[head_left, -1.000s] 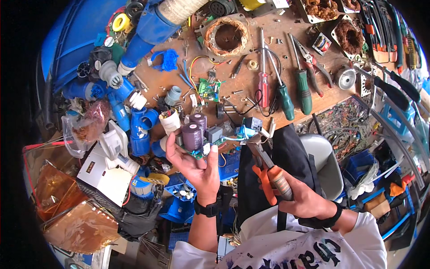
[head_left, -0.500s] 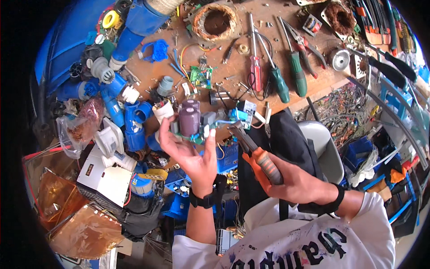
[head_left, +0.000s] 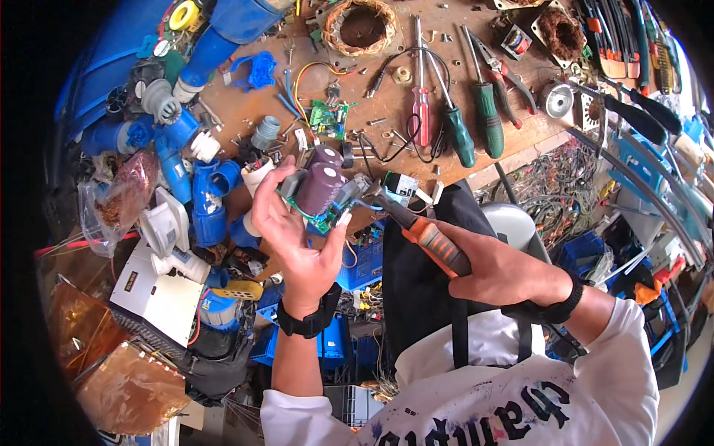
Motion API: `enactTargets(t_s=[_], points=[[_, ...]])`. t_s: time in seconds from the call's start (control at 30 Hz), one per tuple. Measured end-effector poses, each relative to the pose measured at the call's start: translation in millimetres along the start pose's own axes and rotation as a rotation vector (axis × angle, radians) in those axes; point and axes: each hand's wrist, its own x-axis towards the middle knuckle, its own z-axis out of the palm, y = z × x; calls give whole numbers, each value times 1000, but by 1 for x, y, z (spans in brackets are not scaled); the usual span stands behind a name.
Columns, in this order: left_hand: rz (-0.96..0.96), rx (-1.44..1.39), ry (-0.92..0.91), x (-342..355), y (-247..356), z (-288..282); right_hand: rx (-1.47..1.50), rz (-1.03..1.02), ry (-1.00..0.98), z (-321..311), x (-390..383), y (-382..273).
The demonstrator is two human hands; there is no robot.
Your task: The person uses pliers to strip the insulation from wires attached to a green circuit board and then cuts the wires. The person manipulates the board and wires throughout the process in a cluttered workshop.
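My left hand (head_left: 294, 241) is closed around the edges of a circuit board (head_left: 321, 221), thumb on one side and fingers on the other. Two large purple cylindrical capacitors (head_left: 321, 186) stand tilted on that board, among smaller grey and blue parts. In my right hand (head_left: 494, 264) is a pair of pliers (head_left: 437, 245) with orange and grey handles, squeezed together. Their jaws are at the board's right side, by a short blue wire (head_left: 362, 203); whether they grip it I cannot tell. Just beyond the jaws is a small black-and-white component (head_left: 402, 186).
On the wooden workbench (head_left: 245, 97) lie a red screwdriver (head_left: 422, 119), two green-handled screwdrivers, red-handled pliers (head_left: 513, 89) and a small green circuit board (head_left: 329, 119). Blue motor housings (head_left: 208, 201) crowd the left. A blue crate (head_left: 362, 264) sits below my hands.
The pliers' handles have come together and the tool lies flatter. My left hand and the board have shifted left, and the capacitors lean over more to the right.
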Motion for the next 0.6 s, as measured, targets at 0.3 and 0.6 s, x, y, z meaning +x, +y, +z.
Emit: enactTargets(t_s=[0.3,0.6], points=[[74,-44,-114,13,-4,-8,-268,-3,-30,-20,9,-18],[101,-33,-139,19,-9,-5,-424,-7,-23,-31,8,-26]])
